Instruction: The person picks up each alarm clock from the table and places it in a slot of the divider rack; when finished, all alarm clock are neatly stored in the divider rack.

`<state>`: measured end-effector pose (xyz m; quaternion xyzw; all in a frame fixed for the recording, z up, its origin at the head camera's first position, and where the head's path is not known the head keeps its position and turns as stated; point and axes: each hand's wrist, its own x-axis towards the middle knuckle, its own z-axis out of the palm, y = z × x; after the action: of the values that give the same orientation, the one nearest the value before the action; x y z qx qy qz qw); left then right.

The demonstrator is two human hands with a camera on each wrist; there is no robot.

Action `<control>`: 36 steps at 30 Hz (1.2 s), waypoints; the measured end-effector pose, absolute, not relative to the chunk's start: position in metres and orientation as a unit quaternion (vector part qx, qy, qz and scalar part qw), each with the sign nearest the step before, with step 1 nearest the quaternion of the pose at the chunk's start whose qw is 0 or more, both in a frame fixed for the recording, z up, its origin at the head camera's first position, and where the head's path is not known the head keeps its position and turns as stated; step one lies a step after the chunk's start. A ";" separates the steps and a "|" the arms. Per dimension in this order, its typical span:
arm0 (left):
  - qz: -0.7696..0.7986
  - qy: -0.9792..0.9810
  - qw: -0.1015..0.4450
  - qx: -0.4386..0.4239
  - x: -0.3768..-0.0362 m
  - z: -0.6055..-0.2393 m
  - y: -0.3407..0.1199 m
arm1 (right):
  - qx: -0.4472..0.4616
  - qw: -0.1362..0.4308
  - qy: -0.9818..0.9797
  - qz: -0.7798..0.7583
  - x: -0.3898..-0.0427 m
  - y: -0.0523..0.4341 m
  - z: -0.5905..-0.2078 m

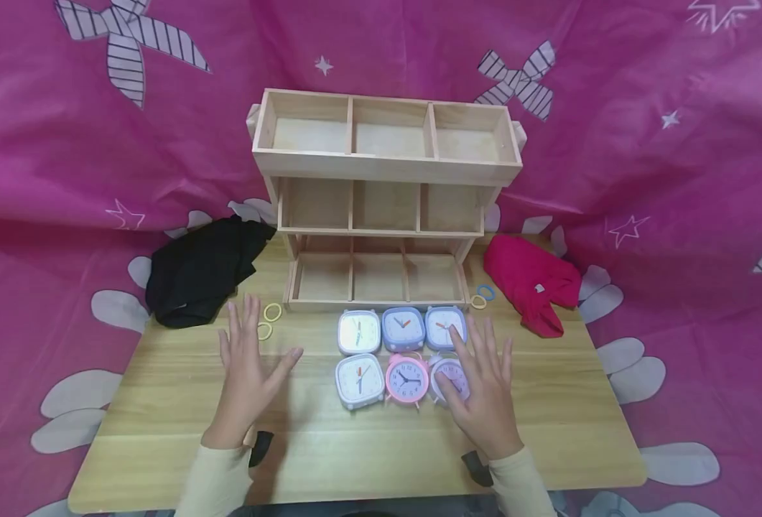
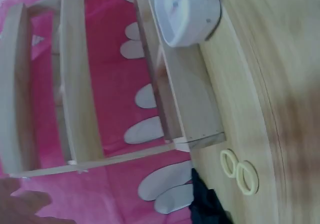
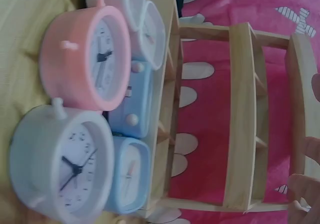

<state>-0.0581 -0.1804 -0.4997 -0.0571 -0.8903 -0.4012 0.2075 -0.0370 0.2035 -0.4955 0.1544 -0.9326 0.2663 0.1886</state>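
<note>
A three-tiered wooden rack (image 1: 387, 169) stands upper centre on the tabletop (image 1: 329, 459), black cloth (image 1: 200, 271) at left, red cloth (image 1: 531, 278) at right. Numerals ring the pink clock's (image 1: 407, 380) dial. Six clocks (image 1: 403, 330) sit centre-frame, between the left hand (image 1: 246, 380) and right hand (image 1: 487, 398), both empty, fingers spread; the right partly hides the rightmost clocks.

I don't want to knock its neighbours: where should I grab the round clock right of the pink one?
Take the round clock by its curved wall, right hand probably coming from the right: it lies face up with that side free, while the pink clock crowds its left.
</note>
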 end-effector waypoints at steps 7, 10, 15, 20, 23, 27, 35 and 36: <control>-0.479 -0.846 0.217 -0.087 -0.117 -0.502 -0.198 | 0.135 0.196 -0.933 0.272 -0.031 0.210 -0.511; -0.512 -0.825 0.214 -0.108 -0.147 -0.503 -0.202 | 0.123 0.192 -0.934 0.276 -0.029 0.214 -0.517; -0.522 -0.818 0.218 -0.104 -0.187 -0.502 -0.206 | 0.102 0.179 -0.940 0.270 -0.026 0.221 -0.529; -0.522 -0.823 0.205 -0.090 -0.225 -0.496 -0.210 | 0.072 0.156 -0.947 0.272 -0.023 0.228 -0.543; -0.531 -0.822 0.188 -0.080 -0.246 -0.489 -0.213 | 0.056 0.136 -0.949 0.279 -0.021 0.232 -0.552; -0.548 -0.818 0.161 -0.067 -0.265 -0.480 -0.215 | 0.044 0.092 -0.949 0.297 -0.019 0.237 -0.565; -0.558 -0.818 0.124 -0.064 -0.281 -0.474 -0.213 | 0.054 0.044 -0.941 0.330 -0.015 0.241 -0.591; -0.560 -0.816 0.124 -0.068 -0.281 -0.474 -0.213 | 0.055 0.041 -0.941 0.332 -0.015 0.242 -0.593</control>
<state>-0.2814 -0.2126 -0.4735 -0.0676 -0.8163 -0.5600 0.1242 -0.0146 0.2415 -0.5934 0.0554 -0.9407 0.3322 0.0405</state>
